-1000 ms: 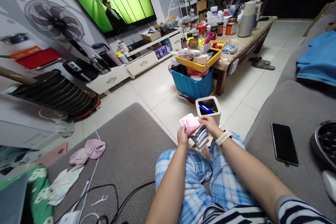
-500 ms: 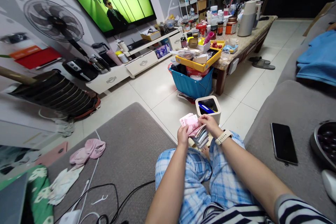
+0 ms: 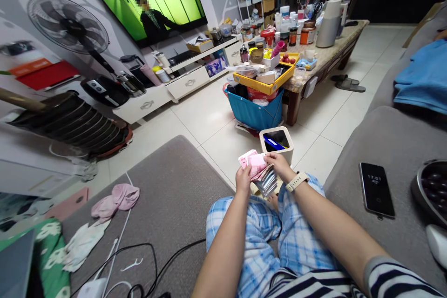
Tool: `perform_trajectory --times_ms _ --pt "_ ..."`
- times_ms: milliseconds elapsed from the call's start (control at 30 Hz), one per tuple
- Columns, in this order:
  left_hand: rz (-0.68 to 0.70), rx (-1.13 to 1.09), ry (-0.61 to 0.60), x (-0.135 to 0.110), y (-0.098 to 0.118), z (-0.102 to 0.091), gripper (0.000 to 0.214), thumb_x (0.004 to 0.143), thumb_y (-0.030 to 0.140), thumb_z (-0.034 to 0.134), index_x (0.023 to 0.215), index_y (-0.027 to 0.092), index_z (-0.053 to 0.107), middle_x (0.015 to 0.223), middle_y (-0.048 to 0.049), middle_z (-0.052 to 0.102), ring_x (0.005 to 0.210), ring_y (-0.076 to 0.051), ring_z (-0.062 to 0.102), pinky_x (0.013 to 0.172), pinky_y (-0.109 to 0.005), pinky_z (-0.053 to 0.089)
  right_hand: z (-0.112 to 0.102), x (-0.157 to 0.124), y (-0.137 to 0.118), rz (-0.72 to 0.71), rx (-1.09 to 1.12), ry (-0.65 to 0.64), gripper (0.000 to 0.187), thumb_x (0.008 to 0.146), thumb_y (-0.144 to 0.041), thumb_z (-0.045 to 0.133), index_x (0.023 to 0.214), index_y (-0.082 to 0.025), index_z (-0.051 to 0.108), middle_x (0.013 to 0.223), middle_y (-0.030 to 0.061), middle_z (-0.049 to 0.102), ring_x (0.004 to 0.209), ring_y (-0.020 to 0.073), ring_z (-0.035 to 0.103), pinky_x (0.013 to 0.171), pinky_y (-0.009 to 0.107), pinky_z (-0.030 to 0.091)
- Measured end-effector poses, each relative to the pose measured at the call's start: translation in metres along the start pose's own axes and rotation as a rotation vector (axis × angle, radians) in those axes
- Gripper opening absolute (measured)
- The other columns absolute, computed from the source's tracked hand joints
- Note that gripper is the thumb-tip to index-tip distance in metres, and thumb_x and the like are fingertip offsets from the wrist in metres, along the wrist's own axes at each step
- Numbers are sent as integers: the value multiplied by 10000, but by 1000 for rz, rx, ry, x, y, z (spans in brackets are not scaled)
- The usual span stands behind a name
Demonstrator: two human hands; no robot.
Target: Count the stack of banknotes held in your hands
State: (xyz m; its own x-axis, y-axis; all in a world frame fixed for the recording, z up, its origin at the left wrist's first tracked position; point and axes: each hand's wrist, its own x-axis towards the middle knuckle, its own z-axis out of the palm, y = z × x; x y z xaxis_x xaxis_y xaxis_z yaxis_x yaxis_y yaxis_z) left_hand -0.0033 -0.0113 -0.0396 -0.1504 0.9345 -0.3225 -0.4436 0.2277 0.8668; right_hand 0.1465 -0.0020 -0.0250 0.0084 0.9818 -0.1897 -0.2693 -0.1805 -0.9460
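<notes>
Left hand (image 3: 243, 180) and right hand (image 3: 277, 165) both pinch a fanned wad of banknotes (image 3: 256, 163) firmly between thumbs and fingers; white square bin (image 3: 283, 152) stands just beyond the grip.

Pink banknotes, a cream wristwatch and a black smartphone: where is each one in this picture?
Pink paper banknotes (image 3: 256, 162): head view, on the top note of the bundle.
Cream-strapped wristwatch (image 3: 296, 181): head view, on the strap.
Black glass smartphone (image 3: 376, 190): head view, on its screen.
</notes>
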Motion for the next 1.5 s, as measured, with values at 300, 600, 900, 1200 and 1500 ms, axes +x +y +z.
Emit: perform_trajectory --times_ms 300,600,900,1200,1500 --pt "47 -31 80 9 -7 -3 224 683 359 656 750 148 693 757 -58 696 700 -181 638 673 -277 484 3 -3 -6 20 -12 -12 289 617 -424 701 612 -184 539 555 -33 493 526 113 404 557 273 300" --pt "56 -11 91 12 -10 -5 228 678 355 656 767 150 701 766 -55 699 718 -182 638 691 -283 484 3 -3 -6 25 -19 -16 274 621 -414 694 623 -181 549 555 -36 491 528 113 406 563 272 309" --pt "21 -38 107 5 -2 0 208 639 340 675 693 140 678 703 -49 688 650 -174 627 636 -273 477 2 -2 -4 24 -29 -26 259 648 -416 683 640 -181 573 534 -23 517 498 119 427 538 272 314" --pt "-13 -33 29 -1 2 2 333 576 347 762 812 120 702 779 -74 719 714 -201 662 705 -301 494 0 -1 -3 -36 -66 -14 275 651 -416 707 654 -176 574 590 -19 536 570 129 462 600 277 360" --pt "-4 6 0 -2 3 1 405 580 327 780 909 100 717 880 -110 731 790 -224 680 774 -333 502 1 0 -2 -10 -21 50 351 578 -409 759 779 -187 575 730 6 593 698 166 529 679 296 406"
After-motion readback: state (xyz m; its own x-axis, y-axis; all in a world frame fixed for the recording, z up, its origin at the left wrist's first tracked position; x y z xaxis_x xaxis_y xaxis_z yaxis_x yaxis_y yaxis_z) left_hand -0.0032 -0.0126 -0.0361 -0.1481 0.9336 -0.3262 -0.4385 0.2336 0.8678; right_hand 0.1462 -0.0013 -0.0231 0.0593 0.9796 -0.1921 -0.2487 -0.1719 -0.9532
